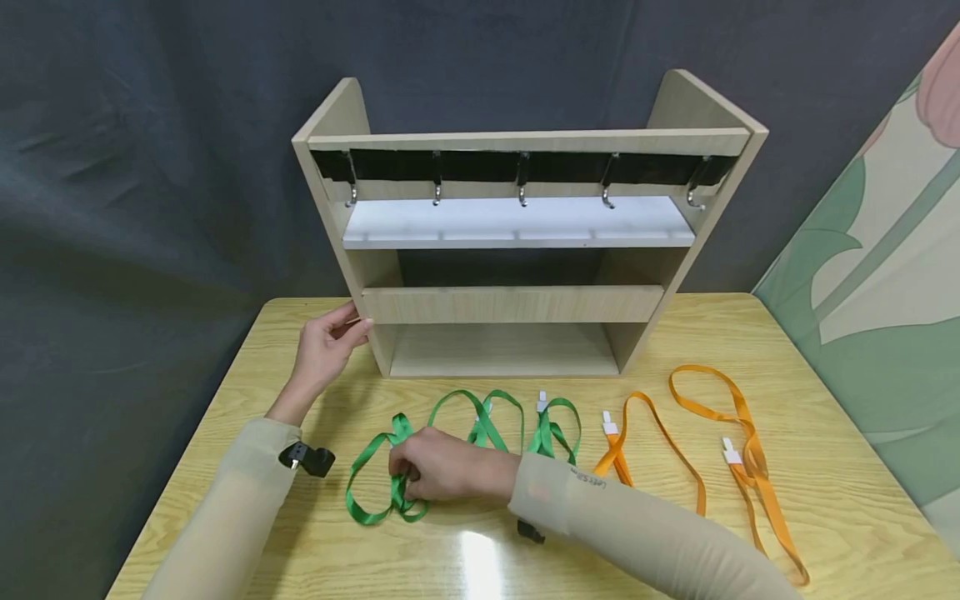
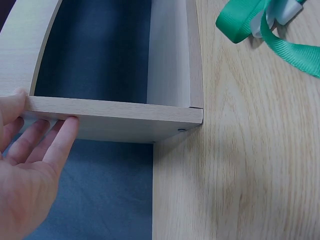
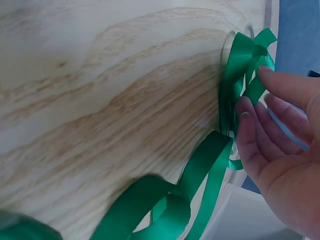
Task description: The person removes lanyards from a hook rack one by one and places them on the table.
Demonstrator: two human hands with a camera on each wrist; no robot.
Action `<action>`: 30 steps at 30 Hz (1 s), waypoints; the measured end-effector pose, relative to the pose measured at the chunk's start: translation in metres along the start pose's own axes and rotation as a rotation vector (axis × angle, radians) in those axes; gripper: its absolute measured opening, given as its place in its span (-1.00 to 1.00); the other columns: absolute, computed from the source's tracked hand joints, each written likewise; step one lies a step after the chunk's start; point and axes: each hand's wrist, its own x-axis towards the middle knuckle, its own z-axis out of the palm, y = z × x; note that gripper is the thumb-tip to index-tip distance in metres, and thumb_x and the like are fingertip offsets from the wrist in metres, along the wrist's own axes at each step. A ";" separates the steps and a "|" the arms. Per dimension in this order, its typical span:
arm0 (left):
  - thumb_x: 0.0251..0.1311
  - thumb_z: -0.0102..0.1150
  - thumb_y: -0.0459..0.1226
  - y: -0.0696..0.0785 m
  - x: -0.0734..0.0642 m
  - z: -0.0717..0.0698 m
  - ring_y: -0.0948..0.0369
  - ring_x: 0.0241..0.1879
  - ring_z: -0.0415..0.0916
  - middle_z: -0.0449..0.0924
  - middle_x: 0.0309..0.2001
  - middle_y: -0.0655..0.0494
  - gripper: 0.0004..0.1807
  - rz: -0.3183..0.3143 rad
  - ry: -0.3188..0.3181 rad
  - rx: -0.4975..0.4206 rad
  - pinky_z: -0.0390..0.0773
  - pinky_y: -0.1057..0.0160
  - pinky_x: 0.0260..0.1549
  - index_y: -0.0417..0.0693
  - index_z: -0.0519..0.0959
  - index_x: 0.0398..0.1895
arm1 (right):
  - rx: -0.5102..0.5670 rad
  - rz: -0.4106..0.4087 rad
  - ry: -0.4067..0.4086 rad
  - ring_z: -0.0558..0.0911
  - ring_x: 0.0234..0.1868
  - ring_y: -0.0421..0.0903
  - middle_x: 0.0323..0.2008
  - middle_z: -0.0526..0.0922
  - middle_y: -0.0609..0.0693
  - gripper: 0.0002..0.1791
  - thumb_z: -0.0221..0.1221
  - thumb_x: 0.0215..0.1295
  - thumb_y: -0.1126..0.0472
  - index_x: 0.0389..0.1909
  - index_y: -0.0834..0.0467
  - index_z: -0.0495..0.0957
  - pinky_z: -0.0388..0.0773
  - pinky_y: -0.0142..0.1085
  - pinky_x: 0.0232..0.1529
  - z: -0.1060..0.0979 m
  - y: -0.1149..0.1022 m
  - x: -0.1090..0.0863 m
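Note:
My left hand [image 1: 321, 354] holds the left side panel of a light wooden shelf rack [image 1: 513, 306]; in the left wrist view its thumb lies on the front edge and the fingers [image 2: 62, 142] on the outer face. My right hand [image 1: 453, 467] is low over the table and pinches the leftmost green lanyard [image 1: 357, 477]. Close up in the right wrist view, loops of that green ribbon [image 3: 235, 65] pass between thumb and fingers. Two more green lanyards [image 1: 486, 421] lie just right of it, partly hidden behind the right hand and forearm.
Two orange lanyards [image 1: 686, 467] with white clips lie on the right of the wooden table [image 1: 847, 400]. Several metal hooks [image 1: 522, 187] line a black strip across the rack's upper rail. A dark curtain [image 1: 150, 167] hangs behind, and a floral cloth [image 1: 892, 250] at the right.

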 end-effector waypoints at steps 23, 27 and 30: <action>0.27 0.15 -0.44 0.000 0.001 0.001 -0.14 -0.05 0.53 0.50 0.07 -0.31 -0.57 0.009 0.002 0.007 0.60 0.27 -0.23 -0.40 0.42 0.20 | 0.017 0.065 0.210 0.56 -0.27 -0.33 -0.09 0.59 -0.16 -0.78 0.27 0.26 0.15 -0.09 0.08 0.63 0.51 -0.39 -0.17 -0.045 0.021 -0.062; 0.27 0.15 -0.45 0.000 0.001 0.001 -0.15 -0.05 0.53 0.49 0.07 -0.31 -0.57 0.007 0.006 0.001 0.60 0.29 -0.23 -0.41 0.42 0.20 | 0.030 0.076 0.221 0.57 -0.24 -0.29 -0.10 0.61 -0.11 -0.79 0.27 0.27 0.14 -0.09 0.07 0.62 0.53 -0.42 -0.26 -0.053 0.026 -0.074; 0.27 0.15 -0.45 0.000 0.001 0.001 -0.15 -0.04 0.53 0.49 0.08 -0.31 -0.56 0.005 0.005 0.007 0.59 0.30 -0.23 -0.41 0.41 0.20 | 0.041 0.095 0.233 0.59 -0.19 -0.18 -0.10 0.61 -0.10 -0.77 0.27 0.27 0.14 -0.08 0.08 0.61 0.54 -0.41 -0.30 -0.058 0.027 -0.082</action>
